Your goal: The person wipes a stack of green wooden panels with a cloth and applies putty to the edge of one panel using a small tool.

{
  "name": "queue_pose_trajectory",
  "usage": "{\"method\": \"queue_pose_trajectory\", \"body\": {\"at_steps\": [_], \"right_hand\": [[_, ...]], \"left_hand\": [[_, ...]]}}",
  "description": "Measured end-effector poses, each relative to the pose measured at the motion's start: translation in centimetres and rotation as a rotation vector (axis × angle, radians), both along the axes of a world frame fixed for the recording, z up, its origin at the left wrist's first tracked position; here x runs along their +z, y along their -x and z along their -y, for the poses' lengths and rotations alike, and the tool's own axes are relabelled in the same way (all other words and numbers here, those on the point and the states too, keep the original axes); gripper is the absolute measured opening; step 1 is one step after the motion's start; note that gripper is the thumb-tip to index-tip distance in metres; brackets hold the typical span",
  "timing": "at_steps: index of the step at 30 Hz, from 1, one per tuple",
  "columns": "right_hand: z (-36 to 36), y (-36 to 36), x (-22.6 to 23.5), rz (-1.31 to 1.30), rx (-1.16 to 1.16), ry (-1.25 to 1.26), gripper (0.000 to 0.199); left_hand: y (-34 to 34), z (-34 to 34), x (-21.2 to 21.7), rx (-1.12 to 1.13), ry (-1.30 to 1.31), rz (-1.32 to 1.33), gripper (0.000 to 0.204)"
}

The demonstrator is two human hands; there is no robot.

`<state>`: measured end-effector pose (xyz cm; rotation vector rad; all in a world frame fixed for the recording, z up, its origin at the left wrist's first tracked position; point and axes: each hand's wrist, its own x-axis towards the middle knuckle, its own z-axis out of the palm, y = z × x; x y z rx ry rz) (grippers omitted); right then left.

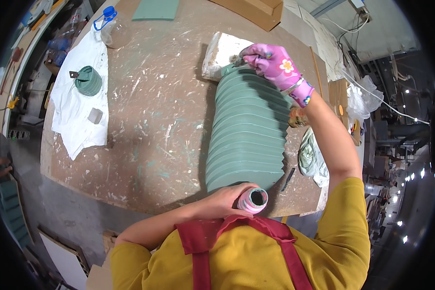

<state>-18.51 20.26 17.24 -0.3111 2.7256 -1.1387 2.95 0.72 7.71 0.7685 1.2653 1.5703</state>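
Note:
A large green ribbed piece (246, 128) with scalloped side edges lies lengthwise on the table in front of me. Its far end rests against or over a paint-stained white block (216, 59); the contact is partly hidden. My left hand (229, 199), bare, is wrapped round a small pink-and-white open container (253, 201) with a dark inside, close to my apron by the near end of the piece. At the far end, my right hand (270, 63) wears a pink flowered glove. Its fingers are closed at the piece's green edge, and whatever they pinch is hidden.
The brown worktable (150, 106) is specked with paint. To the left, a white cloth (77, 116) bears a green tub (88, 81) with a flat tool across it. A blue-capped bottle (115, 31) stands beyond. A crumpled rag (311, 154) and dark strip (288, 179) lie right.

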Motion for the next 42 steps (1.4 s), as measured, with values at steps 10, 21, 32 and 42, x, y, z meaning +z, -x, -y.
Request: {"method": "queue_pose_trajectory", "body": {"at_steps": [10, 21, 32, 42], "right_hand": [[-1.8, -0.1, 1.6, 0.139, -0.088, 0.239, 0.019], [-0.7, 0.1, 2.0, 0.188, -0.024, 0.166, 0.022], [-0.5, -0.9, 1.7, 0.240, -0.101, 0.151, 0.019], [-1.6, 0.3, 1.2, 0.296, -0.064, 0.461, 0.017]], "left_hand": [[-0.2, 0.0, -0.6, 0.030, -0.058, -0.038, 0.069], [-0.4, -0.2, -0.9, 0.036, -0.047, -0.043, 0.068], [-0.3, -0.1, -0.8, 0.036, -0.066, -0.031, 0.069], [-0.2, -0.2, -0.8, 0.029, -0.075, -0.028, 0.068]]}}
